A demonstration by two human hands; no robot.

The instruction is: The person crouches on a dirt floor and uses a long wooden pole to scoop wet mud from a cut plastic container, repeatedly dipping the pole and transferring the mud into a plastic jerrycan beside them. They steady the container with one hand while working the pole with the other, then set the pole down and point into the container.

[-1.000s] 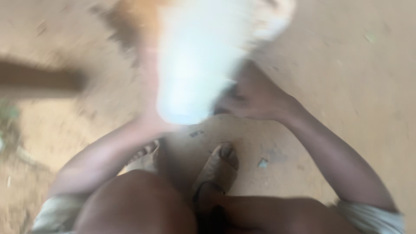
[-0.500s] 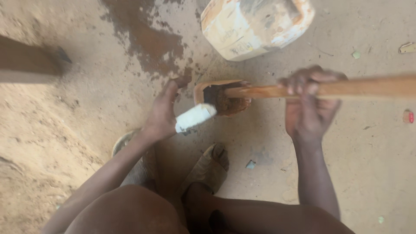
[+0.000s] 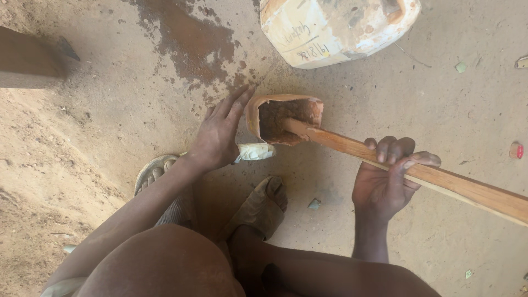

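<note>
**Stick working in a small clay-filled cup**

On the dirt floor (image 3: 429,99), the left hand (image 3: 217,140) steadies a small orange cup (image 3: 283,118), fingers spread flat against its side, a white wrapped piece under the palm. The right hand (image 3: 388,181) curls closed around a wooden stick (image 3: 429,176), its tip buried in brown paste. A white container (image 3: 335,27) lies beyond. Paste remains inside; the work looks unfinished.

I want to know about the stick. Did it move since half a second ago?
Yes. The wooden stick tilted: against the white jerrycan, its far end dropped lower while its tip stays in the small container.
</note>
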